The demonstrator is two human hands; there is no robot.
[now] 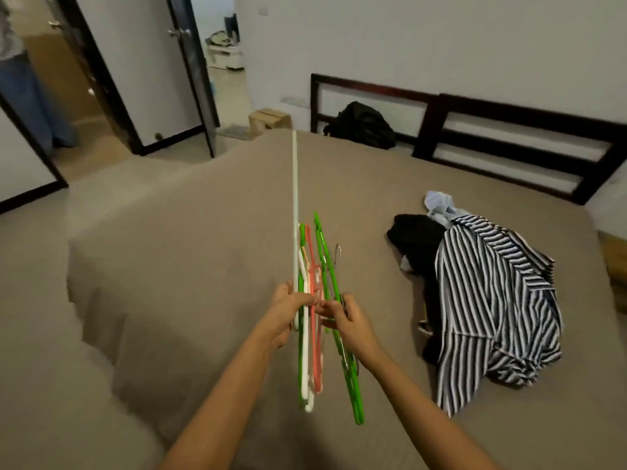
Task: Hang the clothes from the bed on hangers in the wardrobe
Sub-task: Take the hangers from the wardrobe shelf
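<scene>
Above the brown bed (pixel 190 239) I hold a bunch of plastic hangers (pixel 310 347), green, white and salmon, seen edge-on. My left hand (pixel 286 313) grips the bunch together with a long white rod (pixel 295 198) that points toward the bed's far corner. My right hand (pixel 349 325) grips a separate green hanger (pixel 353 391) with a metal hook, just right of the bunch. On the bed to the right lies a heap of clothes: a black-and-white striped shirt (pixel 488 310), a black garment (pixel 417 239) and a pale blue piece (pixel 439 203).
A black backpack (pixel 361 125) leans against the dark wooden headboard (pixel 509 137) at the far end. An open dark-framed door (pixel 190 69) and a cardboard box (pixel 269 120) stand beyond the bed's far left corner. A person stands at the far left edge (pixel 20 79).
</scene>
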